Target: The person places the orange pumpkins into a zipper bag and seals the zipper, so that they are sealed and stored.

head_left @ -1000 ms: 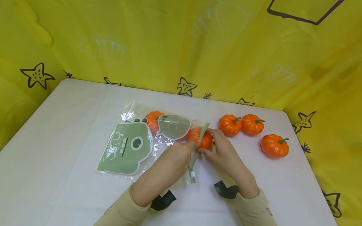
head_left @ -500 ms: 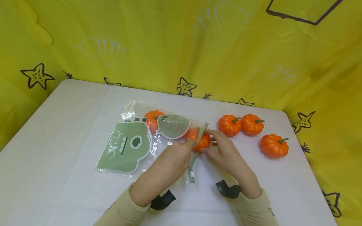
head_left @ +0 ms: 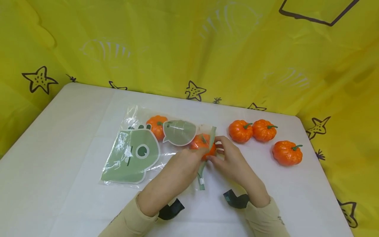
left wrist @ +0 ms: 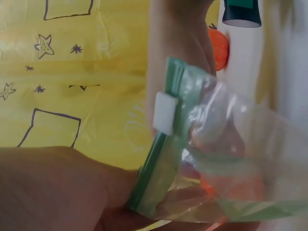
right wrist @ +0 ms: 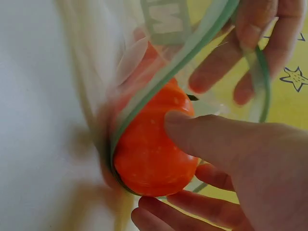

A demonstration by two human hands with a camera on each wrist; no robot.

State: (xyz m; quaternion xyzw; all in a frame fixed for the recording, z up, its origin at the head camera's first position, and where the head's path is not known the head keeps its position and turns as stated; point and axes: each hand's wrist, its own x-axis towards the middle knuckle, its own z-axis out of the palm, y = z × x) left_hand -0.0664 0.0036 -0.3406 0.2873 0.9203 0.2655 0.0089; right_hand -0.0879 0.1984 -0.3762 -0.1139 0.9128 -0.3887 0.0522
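A clear zip bag [head_left: 133,158] with a green monster print lies on the table, its mouth facing right. My left hand [head_left: 182,168] pinches the green edge of that mouth. At the opening, my right hand [head_left: 232,158] has an orange toy pumpkin [right wrist: 154,154], with the thumb on top and the other fingers beneath. Most of this pumpkin sits inside the green rim in the right wrist view. Farther inside the bag, another pumpkin [head_left: 155,128] shows through the plastic, partly behind a printed green shape. A white slider [left wrist: 164,113] sits near one end of the zip.
To the right of the bag stand three more pumpkins: two side by side, the left one [head_left: 240,131] and its neighbour [head_left: 264,130], and one [head_left: 286,153] nearer the right edge. A yellow curtain [head_left: 177,49] hangs behind the white table [head_left: 74,138].
The pumpkin at the bag's mouth has moved left, deeper into the bag, with my right fingers following slightly. The pumpkin inside has shifted a little left. My left hand keeps its grip.
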